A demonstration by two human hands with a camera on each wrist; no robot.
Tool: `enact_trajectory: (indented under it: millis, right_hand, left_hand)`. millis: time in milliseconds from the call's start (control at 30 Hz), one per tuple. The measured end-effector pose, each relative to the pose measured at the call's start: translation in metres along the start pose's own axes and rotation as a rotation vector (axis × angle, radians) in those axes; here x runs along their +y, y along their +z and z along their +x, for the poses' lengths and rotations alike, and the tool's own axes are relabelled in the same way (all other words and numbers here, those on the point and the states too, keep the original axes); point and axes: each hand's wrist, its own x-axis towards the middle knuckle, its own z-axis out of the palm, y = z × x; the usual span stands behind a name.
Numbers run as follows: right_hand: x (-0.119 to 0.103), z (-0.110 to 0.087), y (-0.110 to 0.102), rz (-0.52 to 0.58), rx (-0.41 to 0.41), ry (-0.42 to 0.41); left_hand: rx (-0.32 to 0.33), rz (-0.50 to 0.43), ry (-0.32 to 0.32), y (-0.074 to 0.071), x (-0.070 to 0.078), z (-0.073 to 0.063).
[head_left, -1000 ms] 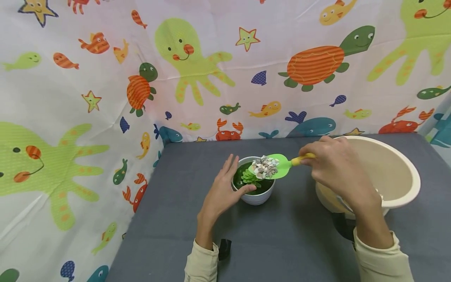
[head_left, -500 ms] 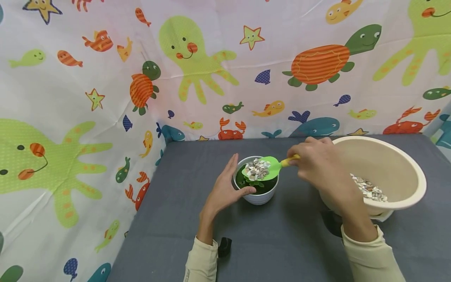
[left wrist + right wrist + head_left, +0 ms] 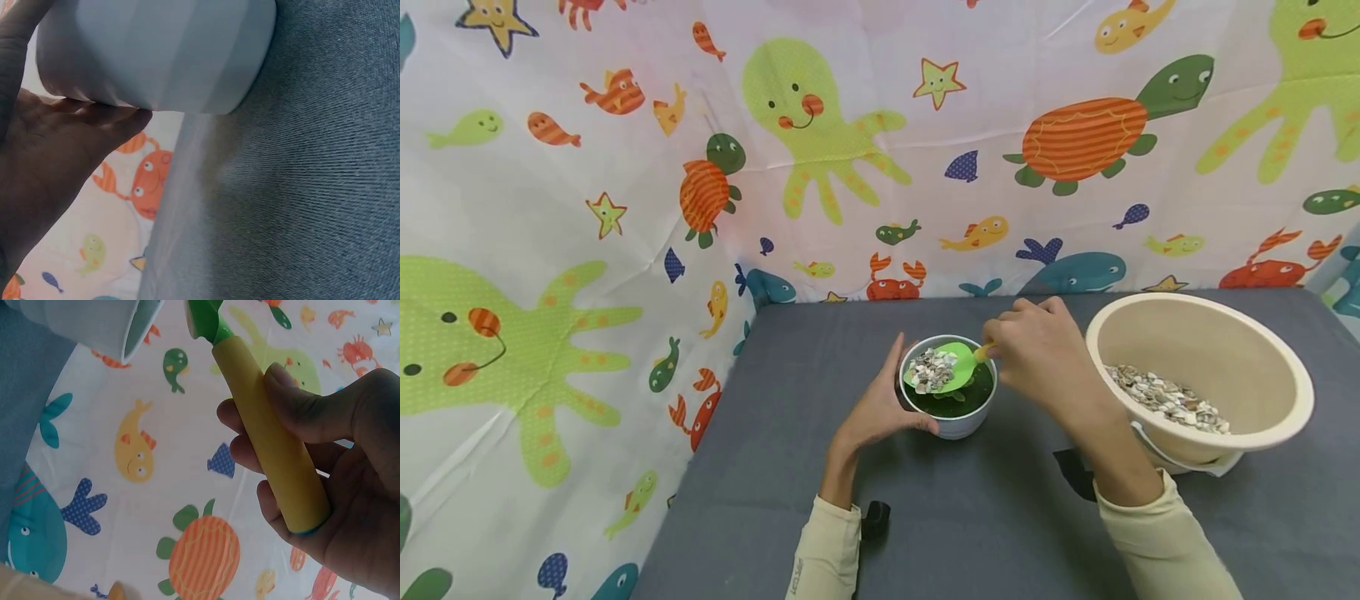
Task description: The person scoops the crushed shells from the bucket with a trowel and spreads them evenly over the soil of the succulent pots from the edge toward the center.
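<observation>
A white pot [image 3: 958, 428] with dark soil and a small green plant [image 3: 957, 395] stands on the grey cloth. My left hand [image 3: 878, 410] holds it from the left, thumb at the near side and fingers round the far side; the left wrist view shows the fingers [image 3: 122, 125] against its wall. In my right hand [image 3: 1048, 358] is a small trowel [image 3: 961, 367], gripped by its yellow handle [image 3: 272, 434]. Its green blade lies over the pot's opening, carrying a heap of broken shell pieces [image 3: 931, 370]. The blade and heap cover much of the plant.
To the right stands a cream bucket [image 3: 1296, 400], its handle down in front, with more shell pieces [image 3: 1168, 400] inside. A curtain [image 3: 865, 75] printed with sea animals hangs behind and to the left. Grey cloth [image 3: 970, 517] covers the table.
My right hand has brought the loaded trowel leftward and further over the pot, away from the bucket, whose shell pieces now show. My left hand stays at the pot.
</observation>
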Motion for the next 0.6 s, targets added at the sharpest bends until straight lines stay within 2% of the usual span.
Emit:
enact_trajectory:
  millis: [200,433,600]
  right_hand:
    - [-0.015,0.005,-0.001,-0.114,-0.022,-0.019]
    - [-0.028,0.011,0.001,-0.204,0.028,-0.088]
    - [-0.032,0.012,0.004,-0.252,0.06,-0.125]
  left_hand:
    - [-0.007,-0.01,-0.003,0.001,-0.005,-0.004]
    - [0.079,-0.002,-0.013,0.007,-0.005,-0.01]
    - [0.103,0.017,-0.027,0.012,-0.001,-0.012]
